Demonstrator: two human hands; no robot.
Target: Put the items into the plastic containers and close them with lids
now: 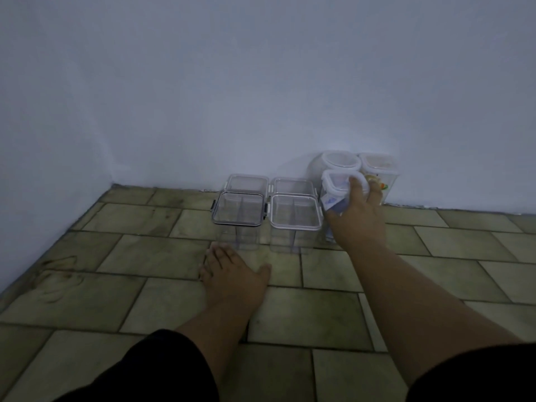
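Several clear plastic containers stand on the tiled floor against the wall. A dark-rimmed container (237,210) and a white-rimmed container (295,213) stand in front, both with lids on and seemingly nothing inside. Behind them stand two more lidded containers (248,182) (293,185). My right hand (358,216) grips a lidded container (336,184) that holds a white and blue item. My left hand (232,274) lies flat on the floor, fingers apart, in front of the dark-rimmed container.
A round lidded jar (339,161) and a square lidded container (380,166) with colourful items inside stand at the back right by the wall. The wall corner is at far left. Bare floor tiles (435,271) stretch to the right and near me.
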